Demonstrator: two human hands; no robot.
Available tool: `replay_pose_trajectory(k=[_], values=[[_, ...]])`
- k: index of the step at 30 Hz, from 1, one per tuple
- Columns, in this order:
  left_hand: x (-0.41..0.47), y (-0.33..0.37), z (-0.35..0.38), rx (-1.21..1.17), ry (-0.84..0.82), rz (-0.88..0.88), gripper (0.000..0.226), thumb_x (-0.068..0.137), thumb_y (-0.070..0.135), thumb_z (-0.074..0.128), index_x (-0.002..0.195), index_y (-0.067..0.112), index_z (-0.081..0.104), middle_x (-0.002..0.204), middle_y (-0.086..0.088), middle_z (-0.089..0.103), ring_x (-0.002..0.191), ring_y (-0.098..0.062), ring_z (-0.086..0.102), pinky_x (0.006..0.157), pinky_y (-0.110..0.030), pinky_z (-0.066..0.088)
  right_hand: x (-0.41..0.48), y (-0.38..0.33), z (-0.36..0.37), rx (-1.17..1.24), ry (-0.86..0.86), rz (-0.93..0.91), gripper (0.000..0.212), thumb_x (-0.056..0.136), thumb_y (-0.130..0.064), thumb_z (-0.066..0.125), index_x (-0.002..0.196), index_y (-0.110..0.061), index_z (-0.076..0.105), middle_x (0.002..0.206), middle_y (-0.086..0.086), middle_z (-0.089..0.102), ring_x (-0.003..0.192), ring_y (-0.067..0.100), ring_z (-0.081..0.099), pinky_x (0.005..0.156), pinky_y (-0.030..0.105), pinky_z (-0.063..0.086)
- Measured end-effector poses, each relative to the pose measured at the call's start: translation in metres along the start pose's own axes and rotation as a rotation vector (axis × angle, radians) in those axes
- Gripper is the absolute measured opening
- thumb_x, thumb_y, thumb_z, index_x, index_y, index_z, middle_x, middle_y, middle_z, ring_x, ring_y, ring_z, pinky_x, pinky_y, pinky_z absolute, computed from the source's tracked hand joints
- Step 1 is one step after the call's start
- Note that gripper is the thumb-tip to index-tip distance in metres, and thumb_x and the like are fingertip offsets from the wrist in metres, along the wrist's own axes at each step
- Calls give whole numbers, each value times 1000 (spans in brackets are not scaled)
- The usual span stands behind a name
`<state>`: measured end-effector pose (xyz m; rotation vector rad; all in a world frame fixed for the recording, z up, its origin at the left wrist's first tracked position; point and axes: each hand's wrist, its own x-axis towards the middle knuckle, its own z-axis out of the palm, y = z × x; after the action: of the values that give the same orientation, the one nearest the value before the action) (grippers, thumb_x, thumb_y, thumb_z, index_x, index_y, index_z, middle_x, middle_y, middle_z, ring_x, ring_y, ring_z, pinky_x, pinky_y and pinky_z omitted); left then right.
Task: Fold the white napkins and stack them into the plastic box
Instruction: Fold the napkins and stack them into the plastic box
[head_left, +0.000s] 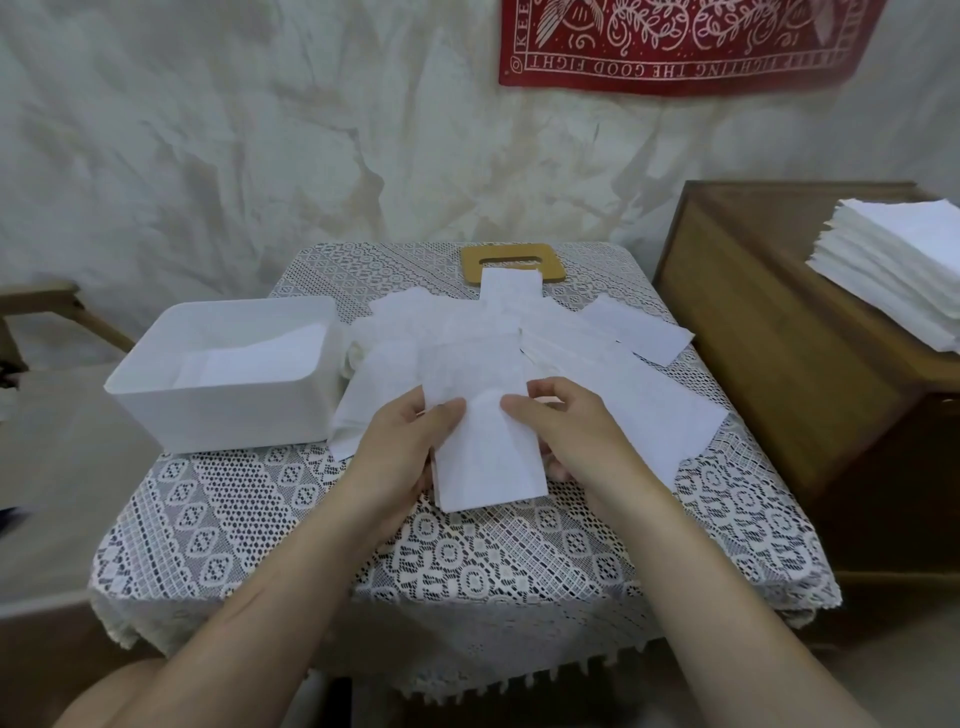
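Gripping the folded napkin (491, 460) from both sides with left hand (400, 441) and right hand (569, 431), thumbs on top, fingers beneath; near the plastic box (223, 415)

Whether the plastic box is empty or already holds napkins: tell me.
Not empty. The plastic box holds white napkins lying flat on its bottom, well below the rim. How many cannot be told.

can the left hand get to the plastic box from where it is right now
Probably yes. The left hand grips the folded napkin right beside the plastic box, whose open top faces up; only loose napkins lie between them.
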<state>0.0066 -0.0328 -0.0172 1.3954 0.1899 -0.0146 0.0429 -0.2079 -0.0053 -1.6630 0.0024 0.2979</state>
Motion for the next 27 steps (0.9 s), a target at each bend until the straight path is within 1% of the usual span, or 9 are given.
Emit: replay_pose_trajectory(k=[2,5,9,12,14,17,20,23,27], values=[[1,1,-1,16,-2,8,18,105,14,55,116,10,69,93,3,80,77,-9,75,53,-19,53,1,0,-3,-11,-50,50,24,93,-34,72,109,-18,65,79,0,62,55,10,50,39,18,32],[3,0,-3,45,7,19,17,103,16,58,114,14,71,98,1,81,83,-12,75,59,-23,56,2,1,-6,25,-112,36,17,95,-24,70,84,-13,62,59,-5,47,46,8,36,38,17,26],[7,1,-10,123,7,3,17,102,14,61,114,16,72,103,-3,81,90,-17,77,66,-26,58,2,1,-2,-28,-44,-34,20,94,-18,71,77,-13,65,55,-7,57,44,7,47,46,18,41],[13,4,-24,182,65,17,18,102,15,62,116,14,72,106,-4,80,99,-24,76,79,-36,60,11,6,-10,-311,83,-98,16,92,-28,71,78,-19,71,65,-7,72,56,13,57,63,28,48],[14,4,-32,202,80,1,18,103,15,60,115,15,72,107,-4,80,100,-26,76,86,-43,60,16,6,-20,-520,168,-97,13,91,-33,68,81,-24,72,73,-7,73,65,13,61,65,28,46],[16,4,-36,234,89,-26,18,102,10,60,114,17,71,107,-3,80,101,-27,75,87,-46,60,19,5,-27,-636,164,-52,5,90,-31,69,89,-27,71,83,-10,67,81,16,63,68,28,45],[19,4,-39,232,90,-43,21,99,7,61,115,16,71,109,-4,79,102,-29,75,89,-49,60,25,4,-23,-719,141,-15,13,90,-33,69,102,-28,67,94,-12,62,94,20,64,79,30,47],[19,5,-39,197,98,-46,22,99,7,61,118,15,70,109,-5,79,100,-29,75,84,-45,61,28,4,-22,-834,134,-28,21,89,-35,68,109,-30,61,105,-5,64,96,24,65,84,33,50],[15,5,-36,176,58,-47,22,101,8,59,119,14,69,106,-1,80,92,-20,77,73,-34,61,24,5,-26,-858,131,-1,19,88,-36,69,99,-26,59,100,-4,64,95,24,63,85,36,53]])
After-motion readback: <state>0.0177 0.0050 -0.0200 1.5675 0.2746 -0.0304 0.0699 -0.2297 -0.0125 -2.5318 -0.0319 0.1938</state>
